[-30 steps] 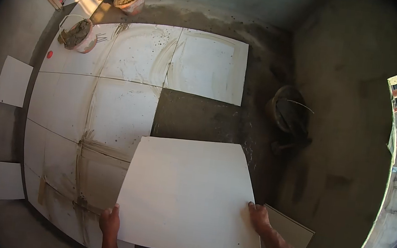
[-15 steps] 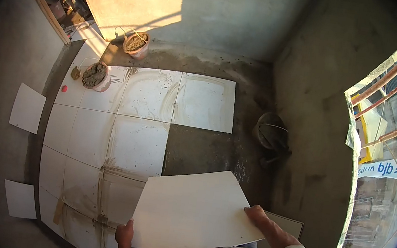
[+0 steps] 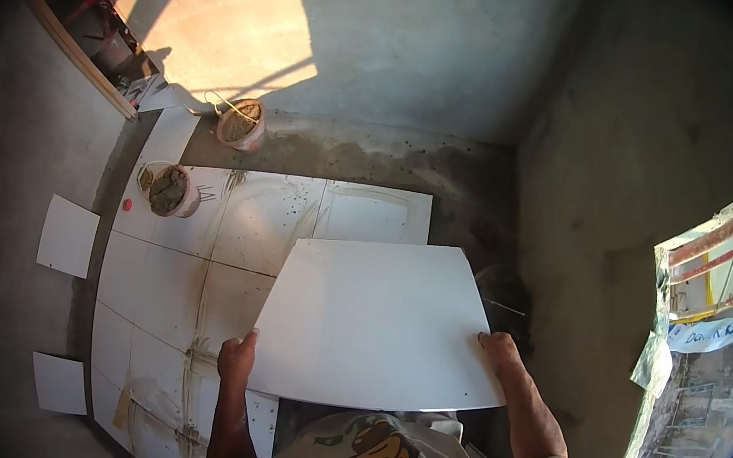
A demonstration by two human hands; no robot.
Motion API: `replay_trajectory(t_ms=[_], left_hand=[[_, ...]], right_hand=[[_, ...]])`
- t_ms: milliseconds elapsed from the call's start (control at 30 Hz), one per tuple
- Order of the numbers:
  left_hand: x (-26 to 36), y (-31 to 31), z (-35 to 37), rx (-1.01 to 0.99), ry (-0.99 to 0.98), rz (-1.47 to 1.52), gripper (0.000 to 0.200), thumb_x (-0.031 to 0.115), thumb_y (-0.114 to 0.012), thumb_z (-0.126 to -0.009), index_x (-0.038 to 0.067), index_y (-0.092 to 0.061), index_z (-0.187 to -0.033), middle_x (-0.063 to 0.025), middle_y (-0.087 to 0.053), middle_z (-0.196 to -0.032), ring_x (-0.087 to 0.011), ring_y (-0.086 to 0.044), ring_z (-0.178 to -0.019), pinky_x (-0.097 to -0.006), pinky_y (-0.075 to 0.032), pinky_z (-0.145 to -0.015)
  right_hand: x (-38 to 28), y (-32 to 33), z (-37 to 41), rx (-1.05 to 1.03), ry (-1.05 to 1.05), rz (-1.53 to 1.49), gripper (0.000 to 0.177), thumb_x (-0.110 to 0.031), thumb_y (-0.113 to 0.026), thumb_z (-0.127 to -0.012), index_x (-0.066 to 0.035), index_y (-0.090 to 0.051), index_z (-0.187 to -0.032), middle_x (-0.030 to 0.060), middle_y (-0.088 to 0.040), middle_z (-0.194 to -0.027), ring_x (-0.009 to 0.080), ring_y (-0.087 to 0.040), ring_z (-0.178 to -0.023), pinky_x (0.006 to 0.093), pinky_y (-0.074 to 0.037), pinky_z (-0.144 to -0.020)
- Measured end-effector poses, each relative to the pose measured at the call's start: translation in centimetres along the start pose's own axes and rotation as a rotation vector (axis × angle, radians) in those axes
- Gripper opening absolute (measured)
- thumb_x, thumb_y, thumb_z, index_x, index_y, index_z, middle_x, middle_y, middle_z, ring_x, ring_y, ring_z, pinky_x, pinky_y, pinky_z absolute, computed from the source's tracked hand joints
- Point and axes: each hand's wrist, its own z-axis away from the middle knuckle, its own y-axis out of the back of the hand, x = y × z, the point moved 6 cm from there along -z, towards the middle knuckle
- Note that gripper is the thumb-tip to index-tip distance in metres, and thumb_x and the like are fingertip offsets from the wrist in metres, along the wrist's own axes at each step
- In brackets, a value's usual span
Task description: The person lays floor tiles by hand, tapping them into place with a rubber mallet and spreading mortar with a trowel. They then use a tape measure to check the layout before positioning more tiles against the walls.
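A large white floor tile point(image 3: 382, 323) is held out in front of my body, roughly level above the floor. My left hand point(image 3: 237, 358) grips its left edge with the thumb on top. My right hand point(image 3: 501, 351) is closed on the right edge, thumb also on the upper face; the fingers beneath are hidden. Below and to the left lie laid white tiles point(image 3: 163, 282) with grey mortar smears. The held tile covers part of them and much of the bare floor.
A mortar-filled bucket point(image 3: 172, 190) stands on the laid tiles, and another bucket point(image 3: 240, 125) sits by the far wall. Two white squares point(image 3: 68, 235) are at the left wall. A dark container point(image 3: 505, 292) is partly hidden at right. A barred window point(image 3: 719, 263) opens on the right.
The tile has moved up and forward in both hands and now covers more of the floor beyond. My view has tilted upward, so the room appears lower. Both hands keep their grip.
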Motion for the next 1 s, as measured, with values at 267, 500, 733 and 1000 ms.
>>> replay_trajectory(t_ms=[267,500,733,1000], left_hand=[[30.0,-3.1,-2.0,-0.092,-0.061,-0.238,0.065,0.056,-0.047,-0.078,-0.007,-0.063,-0.083,-0.0277,-0.061,-0.087,-0.0414,-0.058,-0.088,-0.0450,-0.044,-0.080],[44.1,-4.7,-4.0,-0.150,-0.127,-0.260,0.067,0.058,-0.047,-0.077,-0.006,-0.063,-0.085,-0.0272,-0.061,-0.091,-0.0401,-0.058,-0.091,-0.0442,-0.044,-0.082],[51.6,-5.1,-9.9,-0.179,-0.186,-0.277,0.067,0.059,-0.052,-0.073,-0.006,-0.062,-0.087,-0.0265,-0.061,-0.092,-0.0380,-0.058,-0.091,-0.0420,-0.044,-0.083],[59.9,-10.8,-23.5,-0.254,-0.380,-0.275,0.053,0.047,-0.056,-0.075,-0.004,-0.062,-0.087,-0.0280,-0.060,-0.091,-0.0377,-0.059,-0.089,-0.0428,-0.044,-0.077]], right_hand=[[-1.7,15.9,-14.5,0.039,-0.074,0.211,0.045,-0.037,-0.051,-0.079,0.005,-0.061,-0.093,0.0229,-0.062,-0.092,0.0330,-0.059,-0.091,0.0402,-0.044,-0.082],[-4.5,24.9,-15.0,0.153,-0.251,-0.111,0.038,-0.033,-0.060,-0.074,0.003,-0.063,-0.083,0.0161,-0.062,-0.075,0.0214,-0.059,-0.072,0.0379,-0.045,-0.067],[-6.1,27.9,-21.1,0.086,0.031,-0.319,0.026,-0.027,-0.059,-0.077,-0.007,-0.066,-0.092,0.0144,-0.063,-0.088,0.0236,-0.060,-0.081,0.0354,-0.045,-0.075],[-17.6,29.3,-28.9,0.370,0.393,0.269,0.018,-0.025,-0.055,-0.077,-0.012,-0.065,-0.085,0.0137,-0.063,-0.092,0.0296,-0.061,-0.086,0.0392,-0.048,-0.074]])
